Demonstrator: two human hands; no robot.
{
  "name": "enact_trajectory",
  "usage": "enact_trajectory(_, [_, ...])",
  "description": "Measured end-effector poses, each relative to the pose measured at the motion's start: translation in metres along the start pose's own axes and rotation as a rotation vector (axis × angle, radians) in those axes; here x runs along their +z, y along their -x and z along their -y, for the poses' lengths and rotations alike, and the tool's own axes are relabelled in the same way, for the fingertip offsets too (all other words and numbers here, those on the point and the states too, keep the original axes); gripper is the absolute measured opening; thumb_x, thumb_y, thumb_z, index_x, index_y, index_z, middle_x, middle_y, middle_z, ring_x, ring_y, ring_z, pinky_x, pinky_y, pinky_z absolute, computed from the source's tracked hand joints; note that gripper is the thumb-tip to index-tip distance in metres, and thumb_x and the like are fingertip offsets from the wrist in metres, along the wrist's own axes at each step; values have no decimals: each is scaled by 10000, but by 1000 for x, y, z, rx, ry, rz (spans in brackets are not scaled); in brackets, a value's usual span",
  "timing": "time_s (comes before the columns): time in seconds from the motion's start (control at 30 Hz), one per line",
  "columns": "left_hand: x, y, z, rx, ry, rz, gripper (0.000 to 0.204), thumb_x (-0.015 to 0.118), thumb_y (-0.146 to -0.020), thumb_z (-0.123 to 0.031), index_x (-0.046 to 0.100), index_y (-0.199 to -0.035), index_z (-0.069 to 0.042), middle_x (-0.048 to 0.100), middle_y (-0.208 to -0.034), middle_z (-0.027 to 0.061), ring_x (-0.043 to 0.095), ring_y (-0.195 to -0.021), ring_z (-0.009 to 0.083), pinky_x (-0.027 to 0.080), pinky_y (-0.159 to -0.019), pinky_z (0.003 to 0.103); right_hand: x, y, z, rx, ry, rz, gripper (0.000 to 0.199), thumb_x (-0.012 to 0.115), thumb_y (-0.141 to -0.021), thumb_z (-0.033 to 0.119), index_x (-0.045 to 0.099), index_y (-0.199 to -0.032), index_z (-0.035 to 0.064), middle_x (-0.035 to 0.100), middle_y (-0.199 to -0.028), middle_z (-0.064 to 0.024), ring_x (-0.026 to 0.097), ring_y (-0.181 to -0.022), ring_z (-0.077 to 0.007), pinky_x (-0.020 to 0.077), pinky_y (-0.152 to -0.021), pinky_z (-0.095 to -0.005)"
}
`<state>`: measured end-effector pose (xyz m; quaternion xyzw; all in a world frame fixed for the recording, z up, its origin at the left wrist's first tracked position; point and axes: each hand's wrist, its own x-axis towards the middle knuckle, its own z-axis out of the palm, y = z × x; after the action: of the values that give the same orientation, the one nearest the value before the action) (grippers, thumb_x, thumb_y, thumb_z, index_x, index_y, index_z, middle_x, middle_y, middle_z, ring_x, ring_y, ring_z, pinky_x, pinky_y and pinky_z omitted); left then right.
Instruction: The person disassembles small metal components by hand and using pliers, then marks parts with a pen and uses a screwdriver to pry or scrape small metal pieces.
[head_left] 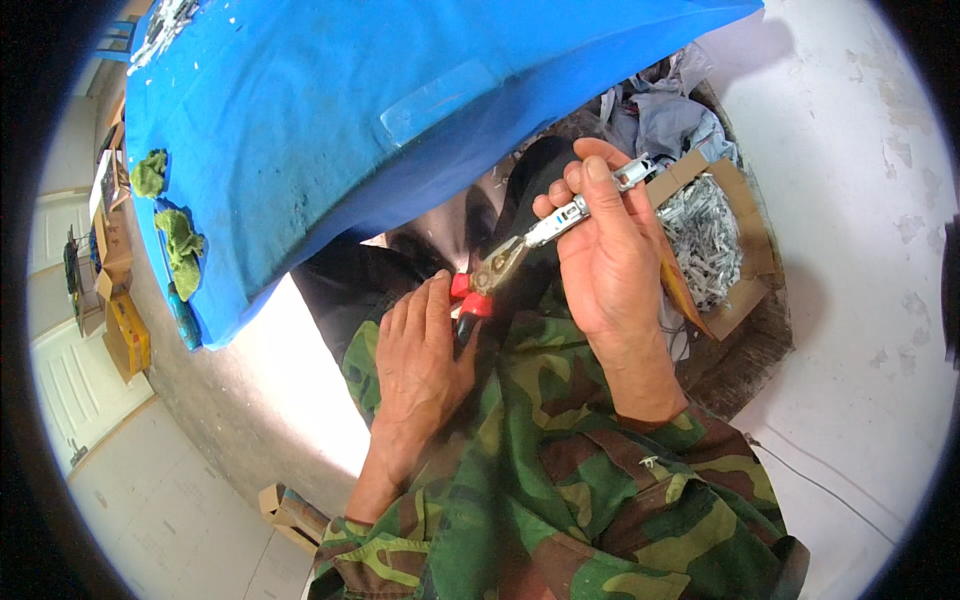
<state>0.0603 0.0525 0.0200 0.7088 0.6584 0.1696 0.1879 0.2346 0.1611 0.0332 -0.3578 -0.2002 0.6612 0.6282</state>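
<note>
In my left hand (pixel 415 345) is a pair of pliers (pixel 497 268) with red and black handles, the fingers wrapped round the grips. Its jaws point up and to the right and meet the lower end of a slim silver metal part (pixel 558 221). My right hand (pixel 612 245) holds that part between thumb and fingers, and its upper end sticks out past the fingertips. The part slants from the pliers up to the right, above my lap. My palm and fingers hide its middle. Whether the jaws grip the part or only touch it, I cannot tell.
A table with a blue cover (pixel 300 120) stands ahead, with green rags (pixel 180 250) and a teal-handled tool (pixel 183 318) along its left edge. To the right, a cardboard box (pixel 752 225) holds many silver metal pieces (pixel 703 240); grey plastic bags (pixel 670 120) lie behind it.
</note>
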Motion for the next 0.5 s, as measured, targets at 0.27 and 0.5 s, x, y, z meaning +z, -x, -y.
enact_trajectory(0.27, [1, 0, 2, -2, -1, -5, 640, 798, -842, -60, 529, -1418, 14, 641, -1291, 204, 625, -1167, 385, 521, -983, 484, 2, 2, -3, 25, 61, 31, 251, 638, -1072, 188, 592, -1270, 41, 582, -1005, -27, 561, -920, -151, 505, -869, -373])
enact_trajectory(0.5, [2, 2, 10, -48, 102, 24, 504, 786, -840, -25, 592, -1305, -13, 660, -1187, 184, 646, -1066, 383, 544, -903, 469, 5, 2, 1, 45, -9, -8, 235, 671, -1051, 174, 622, -1237, 38, 616, -967, -9, 604, -884, -126, 526, -823, -347])
